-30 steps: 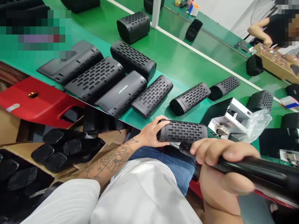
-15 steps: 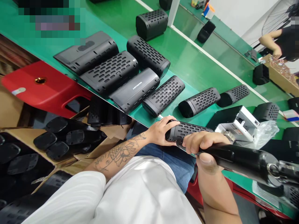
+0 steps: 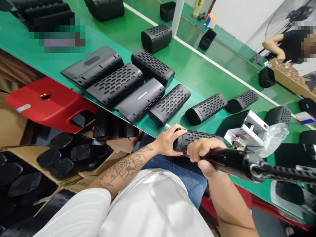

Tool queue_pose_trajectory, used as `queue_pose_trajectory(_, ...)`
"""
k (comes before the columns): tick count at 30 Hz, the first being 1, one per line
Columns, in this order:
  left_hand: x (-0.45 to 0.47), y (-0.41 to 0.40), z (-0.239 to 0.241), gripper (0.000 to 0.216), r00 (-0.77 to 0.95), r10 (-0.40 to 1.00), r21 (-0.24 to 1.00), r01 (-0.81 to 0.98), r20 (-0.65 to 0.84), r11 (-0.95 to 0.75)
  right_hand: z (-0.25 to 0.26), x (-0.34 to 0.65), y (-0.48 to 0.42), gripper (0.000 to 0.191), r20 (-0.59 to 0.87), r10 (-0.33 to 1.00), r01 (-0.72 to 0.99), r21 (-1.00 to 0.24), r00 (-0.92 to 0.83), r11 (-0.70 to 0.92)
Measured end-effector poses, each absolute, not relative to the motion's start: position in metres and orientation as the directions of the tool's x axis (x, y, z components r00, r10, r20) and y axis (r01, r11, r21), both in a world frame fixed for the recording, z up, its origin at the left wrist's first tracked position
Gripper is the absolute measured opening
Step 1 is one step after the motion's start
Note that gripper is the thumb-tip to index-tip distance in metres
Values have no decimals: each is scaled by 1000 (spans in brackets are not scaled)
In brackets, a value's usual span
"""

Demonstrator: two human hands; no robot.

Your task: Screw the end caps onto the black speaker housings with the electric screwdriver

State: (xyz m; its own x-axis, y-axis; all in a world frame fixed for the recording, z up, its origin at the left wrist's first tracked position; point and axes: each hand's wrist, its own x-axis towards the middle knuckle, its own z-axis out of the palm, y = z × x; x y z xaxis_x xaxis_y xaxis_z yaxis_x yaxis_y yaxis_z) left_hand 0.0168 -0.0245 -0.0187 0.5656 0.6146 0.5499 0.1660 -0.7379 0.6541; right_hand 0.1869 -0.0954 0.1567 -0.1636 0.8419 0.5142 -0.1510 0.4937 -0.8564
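Note:
My left hand (image 3: 170, 142) is wrapped round the near end of a black perforated speaker housing (image 3: 197, 135), which lies on its side at the table's front edge. My right hand (image 3: 206, 153) grips a black electric screwdriver (image 3: 229, 159), held nearly level, with a ring and cord at its back end. Its tip is close to the housing's end beside my left fingers; I cannot tell whether it touches a screw. Right behind the housing stands a white and black box-shaped device (image 3: 243, 133) with a metal fitting.
More black housings (image 3: 116, 80) lie along the green table (image 3: 145, 126), one lettered MERKURY (image 3: 140, 98). A red stool (image 3: 49, 102) and cartons of housings (image 3: 61, 154) stand on the left. Clear plastic wrap (image 3: 275, 138) lies on the right. Another person (image 3: 293, 44) works across the table.
The camera view has shifted a little. My right hand and the screwdriver have moved slightly left and tilted, closer to my left hand. Both hands keep their hold.

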Motion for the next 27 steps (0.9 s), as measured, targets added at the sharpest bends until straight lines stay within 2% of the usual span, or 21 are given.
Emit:
queue_pose_trajectory(4, 17, -56, -32, 121, 441, 624, 577, 256, 645, -776, 182, 219, -106, 31, 507, 861, -94, -856, 46, 509)
queue_pose_trajectory(6, 14, -82, -42, 124, 416, 578, 514, 266, 702, -816, 195, 255, -104, 32, 559, 803, -18, -818, 204, 574)
queue_pose_trajectory(7, 12, -94, -47, 120, 427, 541, 483, 245, 725, -841, 199, 276, -101, 33, 597, 744, 47, -788, 299, 614)
queue_pose_trajectory(8, 9, -106, -50, 114, 451, 504, 459, 214, 737, -862, 200, 298, -95, 37, 657, 619, 198, -737, 429, 646)
queue_pose_trajectory(9, 7, -116, -52, 105, 485, 474, 444, 183, 735, -877, 199, 320, -89, 37, 686, 473, 352, -707, 553, 613)
queue_pose_trajectory(10, 5, -124, -52, 98, 532, 440, 433, 148, 723, -889, 195, 340, -82, 36, 682, 370, 436, -706, 631, 558)
queue_pose_trajectory(11, 5, -129, -50, 92, 588, 397, 419, 107, 704, -902, 190, 357, -76, 34, 664, 323, 469, -723, 674, 507)
queue_pose_trajectory(13, 10, -132, -36, 79, 701, 275, 369, 19, 658, -929, 177, 383, -68, 34, 629, 307, 461, -752, 714, 471)
queue_pose_trajectory(16, 32, -116, 6, 57, 803, 58, 244, -110, 593, -964, 160, 398, -70, 37, 602, 379, 415, -779, 702, 469)
queue_pose_trajectory(18, 53, -95, 41, 54, 842, -24, 172, -138, 539, -975, 153, 397, -77, 39, 593, 419, 396, -790, 687, 469)
queue_pose_trajectory(19, 64, -83, 57, 63, 869, -49, 149, -139, 492, -979, 151, 395, -80, 41, 592, 434, 389, -792, 680, 472)
queue_pose_trajectory(23, 102, -41, 98, 114, 985, -40, 163, -68, 171, -984, 153, 390, -96, 40, 591, 482, 364, -795, 647, 486)
queue_pose_trajectory(25, 112, -32, 104, 121, 997, 27, 144, 16, 79, -990, 160, 389, -107, 38, 599, 489, 356, -788, 635, 502)
queue_pose_trajectory(27, 114, -28, 105, 120, 983, 170, 107, 163, 63, -981, 171, 389, -121, 37, 621, 470, 348, -764, 627, 544)
